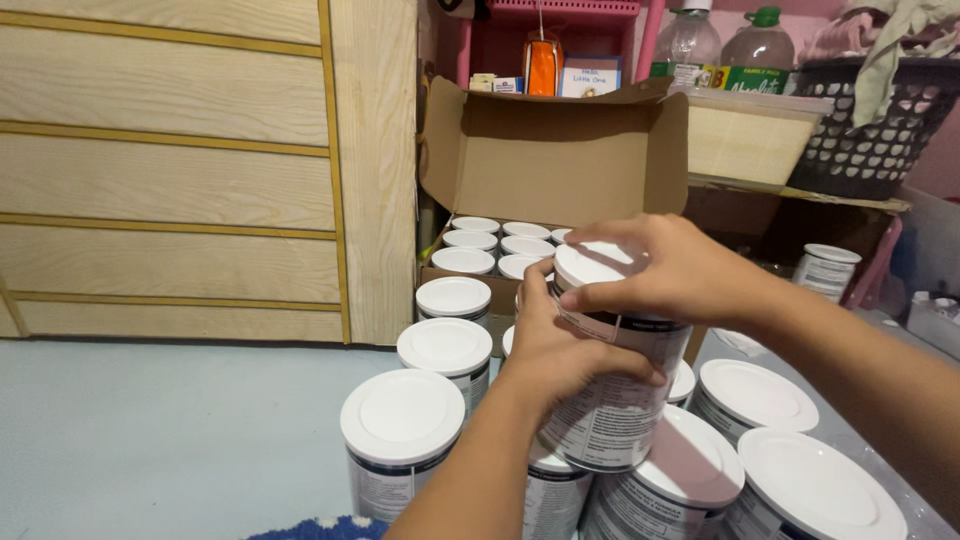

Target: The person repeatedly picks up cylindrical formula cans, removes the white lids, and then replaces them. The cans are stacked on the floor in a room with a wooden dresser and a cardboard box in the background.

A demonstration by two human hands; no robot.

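A round tin can (625,385) with a white plastic lid and printed label is being held tilted above the other white-lidded cans (405,440). The left hand (560,350) is wrapping closed around its body; the right hand (675,270) is curling over the lid, fingers gripping. Behind the can, an open cardboard box (560,150) is holding more cans.

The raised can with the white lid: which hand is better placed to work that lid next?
Probably the right hand: its fingers already sit on the white lid rim of the raised can. The left hand wraps the can's body, steadying it, so it is not free.
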